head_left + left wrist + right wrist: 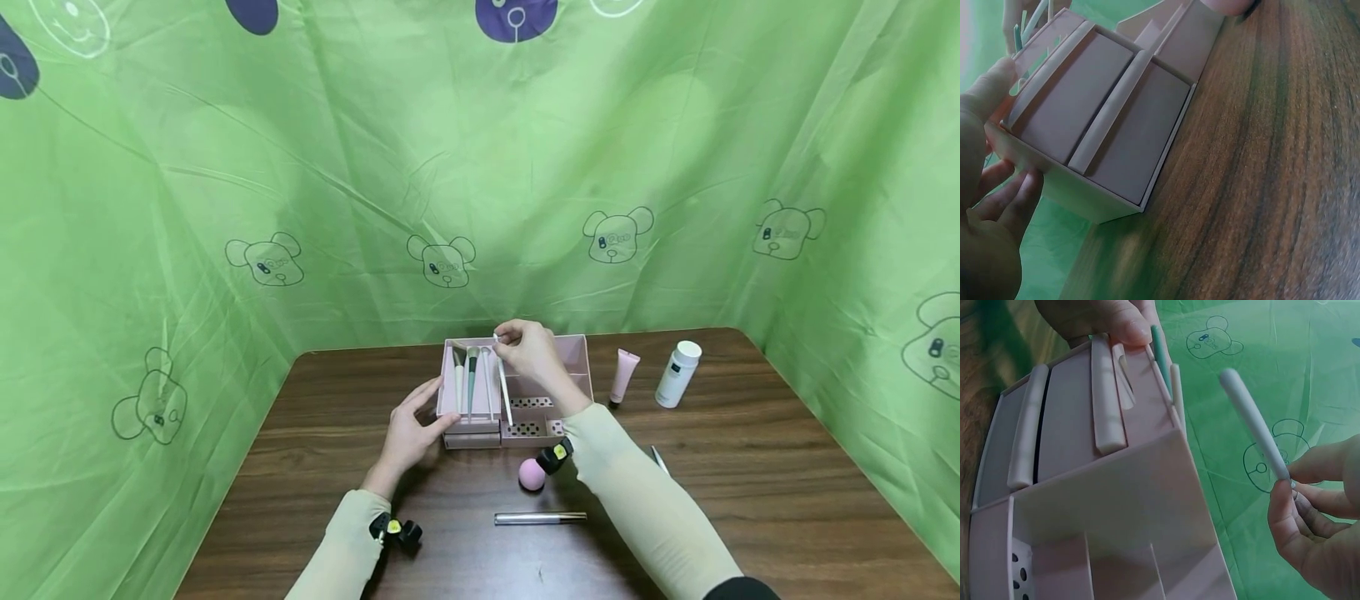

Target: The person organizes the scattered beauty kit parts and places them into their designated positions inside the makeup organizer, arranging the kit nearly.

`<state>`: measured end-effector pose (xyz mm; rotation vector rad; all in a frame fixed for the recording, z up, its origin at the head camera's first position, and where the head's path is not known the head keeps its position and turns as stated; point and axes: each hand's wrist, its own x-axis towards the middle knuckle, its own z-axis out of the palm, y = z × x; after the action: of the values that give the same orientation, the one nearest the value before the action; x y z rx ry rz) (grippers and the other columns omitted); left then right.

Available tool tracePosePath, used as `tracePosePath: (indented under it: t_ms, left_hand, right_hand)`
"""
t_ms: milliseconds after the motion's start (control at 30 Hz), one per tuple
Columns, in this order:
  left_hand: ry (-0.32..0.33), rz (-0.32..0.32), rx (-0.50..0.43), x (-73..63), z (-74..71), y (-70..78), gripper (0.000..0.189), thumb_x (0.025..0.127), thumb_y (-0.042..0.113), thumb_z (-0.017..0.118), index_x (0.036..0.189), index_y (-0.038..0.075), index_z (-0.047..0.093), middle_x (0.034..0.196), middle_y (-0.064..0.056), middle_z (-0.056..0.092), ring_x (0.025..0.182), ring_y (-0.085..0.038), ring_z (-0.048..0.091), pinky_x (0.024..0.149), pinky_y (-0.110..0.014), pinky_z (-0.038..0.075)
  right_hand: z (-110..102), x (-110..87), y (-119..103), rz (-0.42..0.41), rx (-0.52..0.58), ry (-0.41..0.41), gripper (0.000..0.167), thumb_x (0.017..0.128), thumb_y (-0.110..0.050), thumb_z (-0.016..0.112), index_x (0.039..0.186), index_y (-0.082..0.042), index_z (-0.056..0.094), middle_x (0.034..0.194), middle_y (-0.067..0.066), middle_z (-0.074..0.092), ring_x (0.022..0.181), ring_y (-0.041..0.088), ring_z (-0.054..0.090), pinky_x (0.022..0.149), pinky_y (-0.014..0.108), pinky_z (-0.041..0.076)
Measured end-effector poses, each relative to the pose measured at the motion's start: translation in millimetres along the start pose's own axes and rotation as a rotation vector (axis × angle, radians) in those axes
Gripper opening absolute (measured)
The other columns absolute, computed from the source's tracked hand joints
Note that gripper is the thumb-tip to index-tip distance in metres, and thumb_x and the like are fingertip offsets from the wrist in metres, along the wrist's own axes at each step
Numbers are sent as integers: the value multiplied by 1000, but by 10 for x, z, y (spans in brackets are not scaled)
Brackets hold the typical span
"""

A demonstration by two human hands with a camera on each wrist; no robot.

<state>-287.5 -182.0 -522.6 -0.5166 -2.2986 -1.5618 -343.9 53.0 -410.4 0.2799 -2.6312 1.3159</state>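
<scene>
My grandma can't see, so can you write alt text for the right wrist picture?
A person's right-hand grip pinches one end of a slim white stick beside a pink organizer with drawers and open compartments. The left-hand grip touches the organizer; green cloth with cartoon bear outlines hangs behind.

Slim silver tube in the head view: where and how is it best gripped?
Likely at mid-length, from above, thumb on the near long side and fingers on the far: the slim silver tube lies flat, crosswise before the person, and a gap separates it from the pink ball beyond.
</scene>
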Motion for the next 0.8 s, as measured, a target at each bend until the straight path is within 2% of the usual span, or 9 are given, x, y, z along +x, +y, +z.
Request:
tracePosePath:
  t_ms: [133,433,667,800]
  left_hand:
    - [0,6,1,-5,-3,-26,69,77,21,84,137,6,55,139,-11,56,114,-31,63,94,-31,55]
    - [2,-10,7,-9,-5,-24,69,77,23,84,137,7,56,138,-9,57,115,-28,62,95,-30,55]
    - [6,-8,30,-3,-7,-15,69,77,25,84,138,9,56,138,-8,57,116,-25,62,95,-28,55]
    - [6,-9,27,6,-7,-22,69,77,24,84,138,10,56,138,-8,57,116,-25,62,95,-27,55]
  right_hand:
    - [26,24,-48,-4,21,2,21,81,-14,72,102,-11,73,86,-2,73,73,11,67,75,29,58]
    - [113,93,-122,29,83,-26,22,83,-11,71,105,-9,71,86,1,72,63,10,67,60,21,59]
    - [164,141,-133,54,54,7,19,84,-14,71,103,-12,72,85,-2,72,63,8,67,62,23,59]
    - [204,169,-102,64,69,0,21,84,-13,72,105,-10,71,86,-1,72,63,9,67,60,23,59]
